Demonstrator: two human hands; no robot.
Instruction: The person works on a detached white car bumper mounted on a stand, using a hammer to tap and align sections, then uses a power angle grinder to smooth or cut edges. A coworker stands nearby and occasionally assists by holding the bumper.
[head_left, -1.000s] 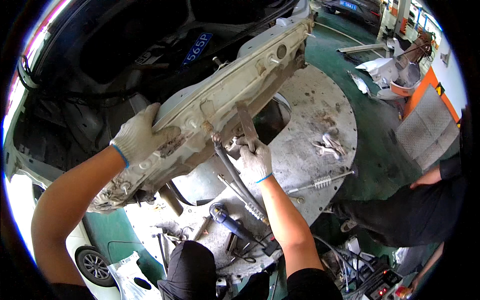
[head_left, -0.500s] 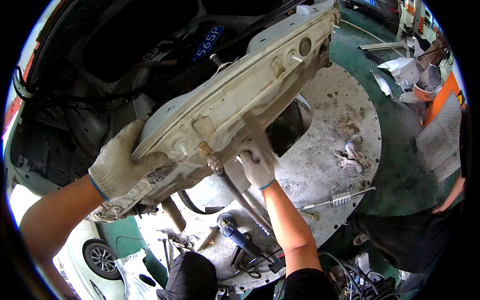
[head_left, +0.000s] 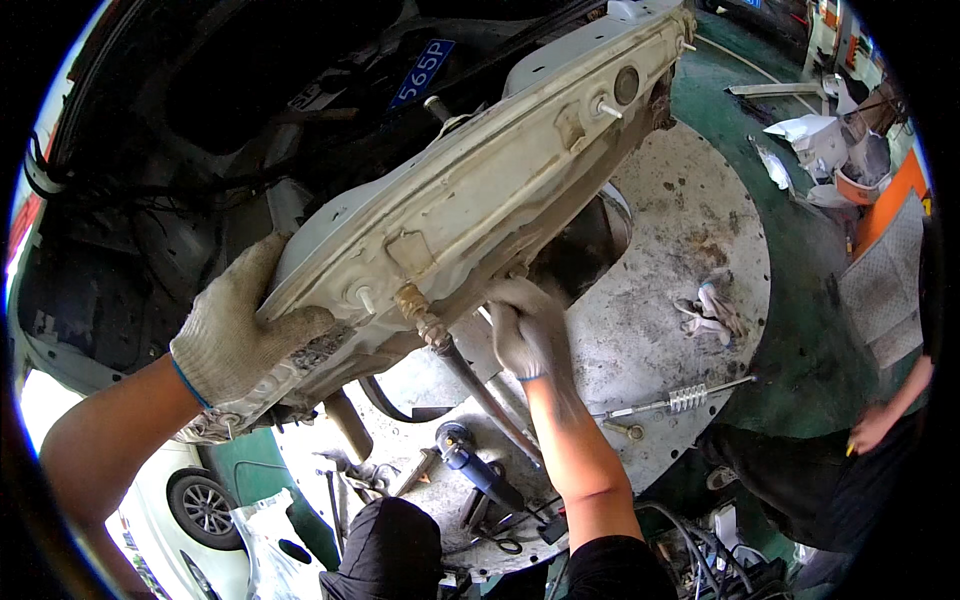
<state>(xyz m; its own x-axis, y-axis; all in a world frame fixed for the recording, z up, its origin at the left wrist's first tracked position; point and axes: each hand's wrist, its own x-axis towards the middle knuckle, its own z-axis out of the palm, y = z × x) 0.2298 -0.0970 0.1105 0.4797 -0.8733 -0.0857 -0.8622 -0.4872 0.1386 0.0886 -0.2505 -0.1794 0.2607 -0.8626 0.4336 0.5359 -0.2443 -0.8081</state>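
A dented, cream-white car rear body panel (head_left: 480,215) runs diagonally across the view, bare studs standing out from it. My left hand (head_left: 235,325), in a white knit glove, grips its lower left end, thumb on the near face and fingers over the edge. Below the panel's lower edge, my gloved right hand (head_left: 525,335) is closed and smeared by motion; what it holds is too blurred to make out. Just left of it, a brass-coloured fitting (head_left: 422,315) rests against the panel, with a dark hose-like length (head_left: 485,395) running down from it.
Under the panel lies a round, stained metal platform (head_left: 690,210) holding a blue angle grinder (head_left: 475,470), a rod with a spring (head_left: 685,400) and spare gloves (head_left: 712,315). The dark open trunk (head_left: 250,110) is beyond. A co-worker's hand (head_left: 875,430) shows at right.
My right hand has shifted slightly down and right, still blurred. My left hand keeps its hold. The co-worker's hand at right has moved left. The whole view has shifted slightly.
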